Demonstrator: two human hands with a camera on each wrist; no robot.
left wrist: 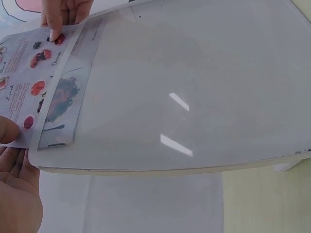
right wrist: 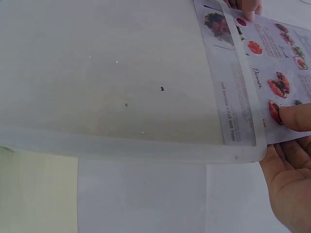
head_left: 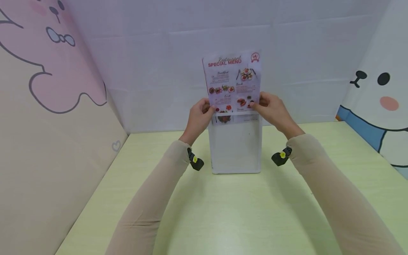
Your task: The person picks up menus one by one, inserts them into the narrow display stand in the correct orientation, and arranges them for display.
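A clear acrylic menu stand [head_left: 236, 148] is upright on the pale green table [head_left: 223, 212]. A printed menu sheet [head_left: 232, 81] headed "Special Menu" sticks out of its top, with only its lower edge inside the stand. My left hand [head_left: 200, 117] pinches the sheet's left edge at the stand's top corner. My right hand [head_left: 271, 108] pinches the right edge the same way. In the left wrist view the menu sheet [left wrist: 39, 82] lies partly under the clear stand [left wrist: 184, 87], thumb [left wrist: 8, 131] on the paper. In the right wrist view the thumb [right wrist: 294, 116] presses the sheet [right wrist: 272, 63].
White cloth walls close the back, a pink cartoon panel [head_left: 47, 71] stands on the left and a white bear panel [head_left: 379, 92] on the right. Bare table top lies in front of the stand, between my forearms.
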